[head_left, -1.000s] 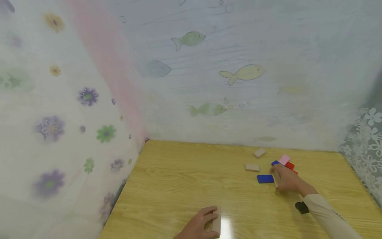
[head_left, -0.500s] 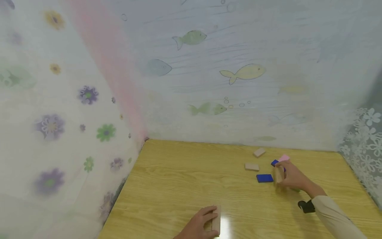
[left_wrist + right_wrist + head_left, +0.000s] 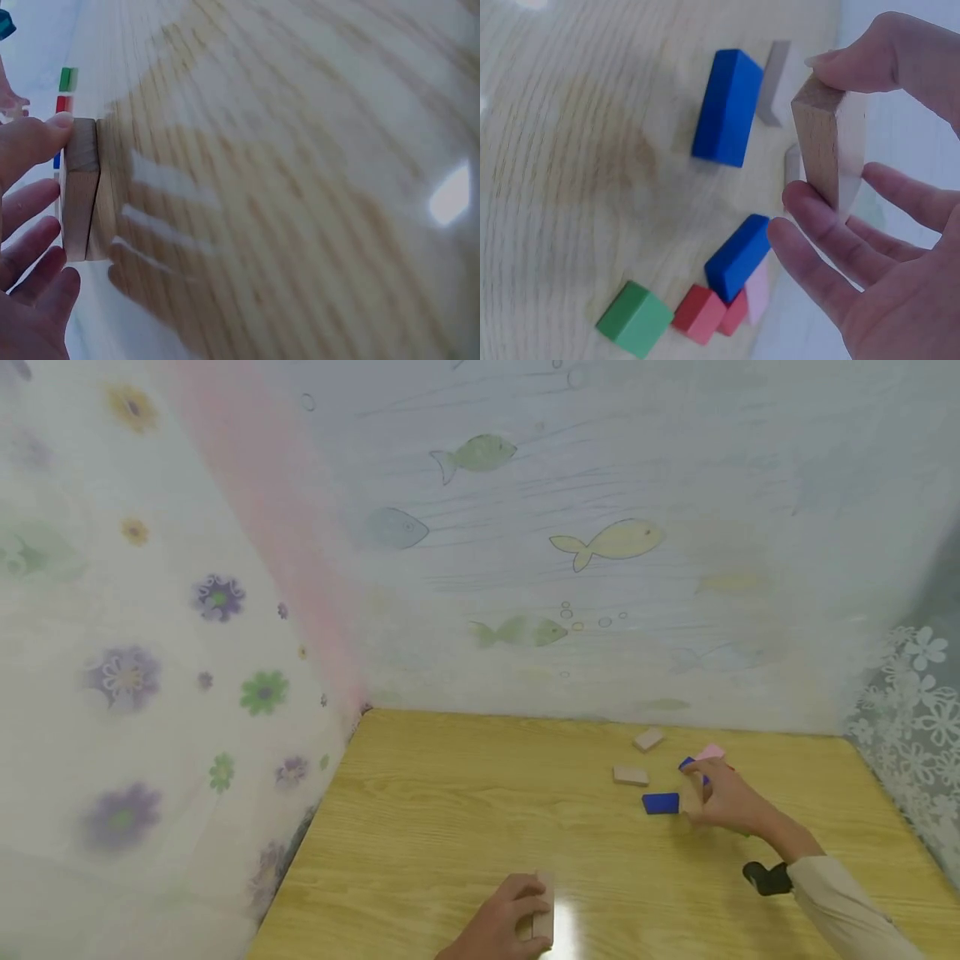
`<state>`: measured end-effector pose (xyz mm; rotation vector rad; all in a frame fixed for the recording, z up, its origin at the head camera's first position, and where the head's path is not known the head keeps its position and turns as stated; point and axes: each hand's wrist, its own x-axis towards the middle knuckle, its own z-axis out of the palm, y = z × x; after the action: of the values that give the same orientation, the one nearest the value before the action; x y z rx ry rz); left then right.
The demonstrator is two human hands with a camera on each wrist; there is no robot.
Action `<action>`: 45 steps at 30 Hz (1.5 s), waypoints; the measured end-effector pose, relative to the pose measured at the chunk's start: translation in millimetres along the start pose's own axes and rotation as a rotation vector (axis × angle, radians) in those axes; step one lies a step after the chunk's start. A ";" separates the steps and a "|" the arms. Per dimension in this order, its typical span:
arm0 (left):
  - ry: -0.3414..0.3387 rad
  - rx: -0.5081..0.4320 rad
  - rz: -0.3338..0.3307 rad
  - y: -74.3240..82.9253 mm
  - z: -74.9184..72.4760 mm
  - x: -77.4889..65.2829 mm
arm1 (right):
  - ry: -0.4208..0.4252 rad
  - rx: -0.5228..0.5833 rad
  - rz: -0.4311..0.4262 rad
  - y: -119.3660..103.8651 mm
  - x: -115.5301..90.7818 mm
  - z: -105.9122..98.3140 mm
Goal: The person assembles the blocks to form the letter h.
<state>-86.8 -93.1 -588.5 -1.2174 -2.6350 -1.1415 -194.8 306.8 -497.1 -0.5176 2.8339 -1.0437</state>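
Note:
My left hand [image 3: 497, 920] grips a plain wooden block [image 3: 545, 914] lying lengthwise near the table's front edge. In the left wrist view the thumb is at one end of this block [image 3: 81, 187] and the fingers lie along its side. Farther right, my right hand [image 3: 731, 797] pinches another plain wooden block [image 3: 821, 146] between thumb and fingers, apparently above the table. Just left of that hand lies a blue block [image 3: 661, 803]. A second blue block [image 3: 737, 257] sits by its fingertips, beside red blocks [image 3: 699, 315], a pink block [image 3: 712, 751] and a green block [image 3: 635, 319].
Two plain wooden blocks, a rear one [image 3: 648, 740] and a nearer one [image 3: 630, 775], lie behind the blue block. The wood-grain table [image 3: 450, 802] meets a fish-painted wall [image 3: 510, 568] at the back. A flowered wall [image 3: 165, 735] stands on the left.
My right hand has shifted slightly, turning the wooden block it holds and covering more of the red blocks. The left hand and its block have stayed put.

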 end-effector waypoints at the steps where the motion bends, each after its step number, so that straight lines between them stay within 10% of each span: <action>1: -0.001 -0.005 0.002 -0.6 0.4 0.1 | 0.000 -0.002 -0.002 -2.3 -0.4 0.3; 45: 0.041 0.005 0.058 -7.8 5.1 -8.0 | -0.029 0.060 -0.200 -76.2 21.2 53.4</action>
<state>-85.1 -98.5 -599.3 -1.2464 -2.5539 -1.1383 -183.0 212.5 -488.1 -0.8172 2.7601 -1.1377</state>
